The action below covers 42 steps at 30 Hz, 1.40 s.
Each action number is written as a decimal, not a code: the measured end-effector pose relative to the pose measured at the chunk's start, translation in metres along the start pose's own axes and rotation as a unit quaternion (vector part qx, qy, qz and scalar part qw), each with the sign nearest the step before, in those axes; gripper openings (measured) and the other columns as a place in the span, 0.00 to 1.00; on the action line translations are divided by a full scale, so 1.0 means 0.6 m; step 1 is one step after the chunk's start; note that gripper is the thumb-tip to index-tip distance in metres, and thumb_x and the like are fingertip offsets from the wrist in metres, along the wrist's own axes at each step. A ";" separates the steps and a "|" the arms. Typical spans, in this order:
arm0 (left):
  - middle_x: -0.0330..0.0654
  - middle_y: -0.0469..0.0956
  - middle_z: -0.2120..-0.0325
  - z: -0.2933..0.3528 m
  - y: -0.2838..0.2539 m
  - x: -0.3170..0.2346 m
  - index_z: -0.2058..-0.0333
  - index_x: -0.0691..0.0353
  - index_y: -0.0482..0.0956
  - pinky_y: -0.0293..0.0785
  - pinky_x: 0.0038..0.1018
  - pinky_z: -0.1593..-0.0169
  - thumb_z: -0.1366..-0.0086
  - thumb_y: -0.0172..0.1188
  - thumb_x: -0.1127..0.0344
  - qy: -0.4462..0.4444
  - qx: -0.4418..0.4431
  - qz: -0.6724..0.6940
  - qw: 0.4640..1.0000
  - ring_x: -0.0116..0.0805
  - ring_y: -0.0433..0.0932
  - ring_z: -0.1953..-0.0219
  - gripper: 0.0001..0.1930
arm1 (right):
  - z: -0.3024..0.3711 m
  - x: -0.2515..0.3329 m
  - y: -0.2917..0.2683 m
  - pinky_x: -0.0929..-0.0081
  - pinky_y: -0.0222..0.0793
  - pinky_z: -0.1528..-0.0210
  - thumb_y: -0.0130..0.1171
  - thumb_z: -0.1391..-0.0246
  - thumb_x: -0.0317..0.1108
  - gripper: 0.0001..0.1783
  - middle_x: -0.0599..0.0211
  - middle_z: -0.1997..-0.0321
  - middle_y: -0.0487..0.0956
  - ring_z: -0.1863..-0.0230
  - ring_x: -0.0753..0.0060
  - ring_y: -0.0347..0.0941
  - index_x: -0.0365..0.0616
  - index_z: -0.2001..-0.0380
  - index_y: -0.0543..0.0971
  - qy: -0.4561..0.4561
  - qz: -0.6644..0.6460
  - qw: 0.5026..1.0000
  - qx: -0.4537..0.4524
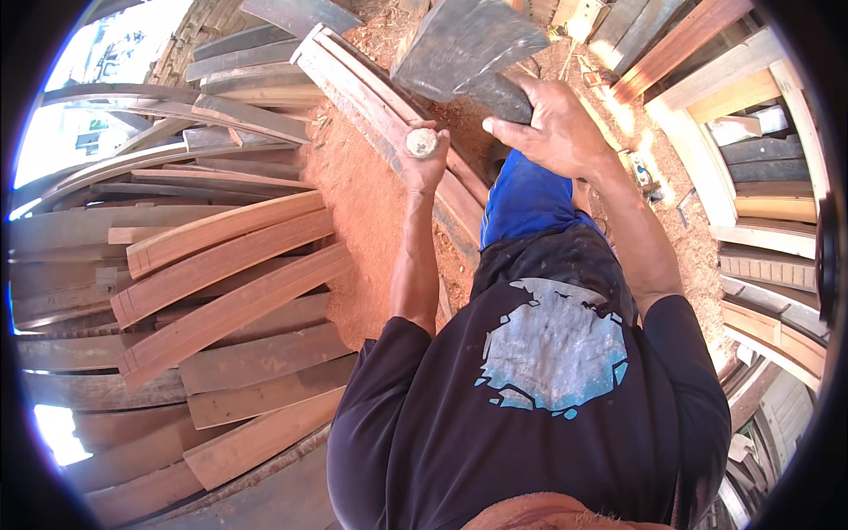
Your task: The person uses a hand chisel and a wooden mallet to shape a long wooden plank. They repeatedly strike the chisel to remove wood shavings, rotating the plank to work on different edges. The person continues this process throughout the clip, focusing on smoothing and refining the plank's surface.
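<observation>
A round-topped handle (422,143) is clamped by the left fingers (443,143), a dark broad-headed tool (468,49) by the right fingers (512,134). Beneath them, a beam (353,88) is flanked (by sawdust (353,212)); boards (221,260) are piled leftward, planks (776,208) rightward.

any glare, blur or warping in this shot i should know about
In the head view, glare washes out the upper-left background; sunlight leaves bright patches on the tan, shavings-strewn floor; also in the head view, the long reddish-brown wooden planks at left bow with the fisheye, and the dark grey flat-sided block in the right hand looks smeared, possibly motion blur.
</observation>
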<state>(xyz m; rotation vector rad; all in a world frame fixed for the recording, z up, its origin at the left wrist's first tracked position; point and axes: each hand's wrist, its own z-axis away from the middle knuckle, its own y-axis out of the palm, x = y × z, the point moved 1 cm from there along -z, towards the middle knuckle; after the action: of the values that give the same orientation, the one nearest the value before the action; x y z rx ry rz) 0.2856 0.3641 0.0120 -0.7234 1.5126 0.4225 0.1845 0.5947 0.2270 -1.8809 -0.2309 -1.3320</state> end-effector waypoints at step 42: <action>0.37 0.82 0.66 0.009 0.008 0.000 0.57 0.65 0.78 0.78 0.24 0.58 0.42 0.73 0.74 0.018 0.018 -0.034 0.999 0.25 0.79 0.63 0.16 | 0.016 -0.058 0.043 0.51 0.74 0.56 0.67 0.46 0.41 0.29 0.41 0.64 0.81 0.59 0.40 0.80 0.34 0.46 0.78 0.037 0.041 0.997 0.048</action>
<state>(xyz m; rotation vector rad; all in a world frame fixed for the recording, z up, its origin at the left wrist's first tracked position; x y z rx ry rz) 0.2861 0.3712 0.0106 -0.7558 1.5201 0.3325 0.1908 0.5944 0.1832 -1.7396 -0.1746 -1.3111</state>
